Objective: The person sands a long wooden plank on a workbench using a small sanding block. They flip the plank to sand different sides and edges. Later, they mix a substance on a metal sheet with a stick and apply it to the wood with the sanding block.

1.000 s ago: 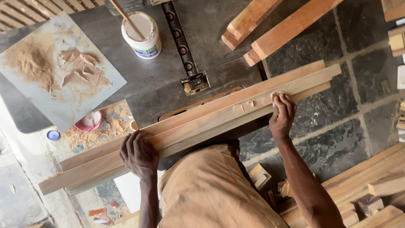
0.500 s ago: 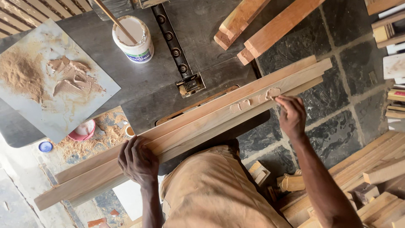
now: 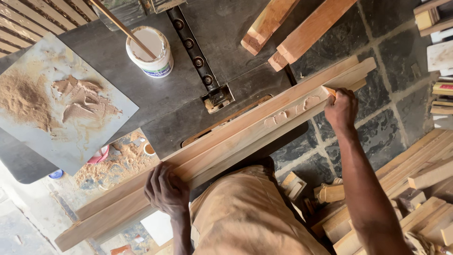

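Long planks (image 3: 226, 141): pale tan, fine straight grain, dabbed with pinkish-brown filler patches (image 3: 292, 112). Workbench top (image 3: 155, 94): dark grey, near black. Metal sheet (image 3: 101, 137): dull grey, carrying orange-tan sawdust (image 3: 23, 99) and a beige-pink paste smear (image 3: 85, 101). Tub (image 3: 150, 52): white, cream contents, blue-green label band. Floor slabs (image 3: 377, 137): mottled charcoal with light grey joints. Shirt (image 3: 250, 217): khaki. Offcuts (image 3: 302, 33): reddish-orange.

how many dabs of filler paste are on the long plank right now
3 that I can make out on the long plank: two small dabs side by side and a larger smear near the right hand, which may hide more.
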